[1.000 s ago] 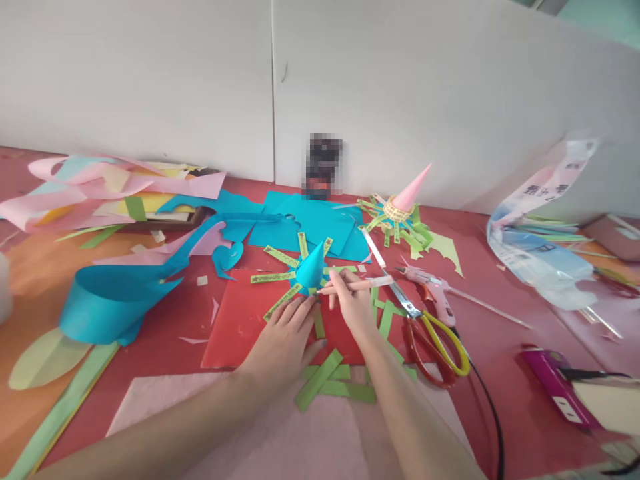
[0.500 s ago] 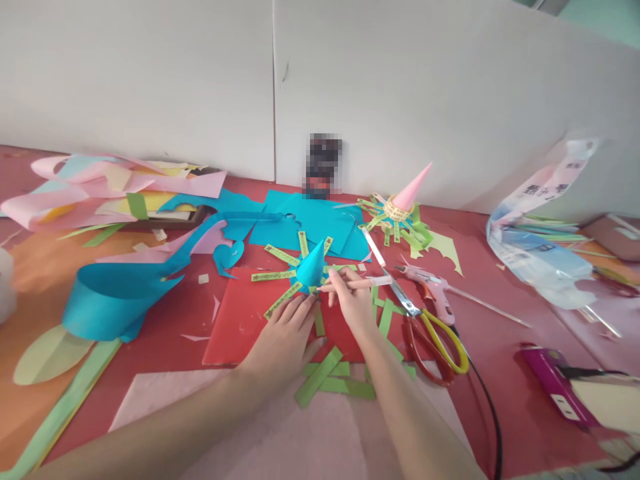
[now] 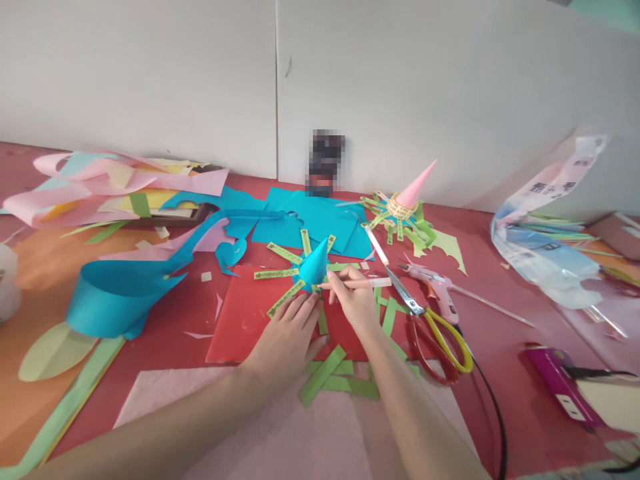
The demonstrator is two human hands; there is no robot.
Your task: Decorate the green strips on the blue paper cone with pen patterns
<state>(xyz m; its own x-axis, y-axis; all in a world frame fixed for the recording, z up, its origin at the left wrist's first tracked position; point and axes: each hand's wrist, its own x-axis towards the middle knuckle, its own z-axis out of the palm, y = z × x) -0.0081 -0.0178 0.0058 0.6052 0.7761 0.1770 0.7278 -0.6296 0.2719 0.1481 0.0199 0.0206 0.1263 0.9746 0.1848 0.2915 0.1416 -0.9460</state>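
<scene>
A blue paper cone (image 3: 314, 264) stands on a red sheet (image 3: 235, 327), with green strips (image 3: 285, 300) fanned out around its base; several carry drawn patterns and a star. My left hand (image 3: 287, 333) lies flat with fingers stretched forward, its fingertips on the strips at the cone's near side. In my right hand (image 3: 354, 303) a slim pale pink pen (image 3: 373, 283) is gripped, its tip by the strip just in front of the cone. Loose plain green strips (image 3: 325, 377) lie near both wrists.
Scissors (image 3: 420, 312) and a pink glue gun (image 3: 435, 280) lie to the right, near a purple power strip (image 3: 560, 387). A pink cone piece (image 3: 416, 187) stands behind. Blue sheets (image 3: 315, 220) lie at the back; a blue paper loop (image 3: 110, 300) sits left.
The view has shifted slightly, so everything sits a little further right. The pen in my right hand lies slightly flatter; my left hand stays in place.
</scene>
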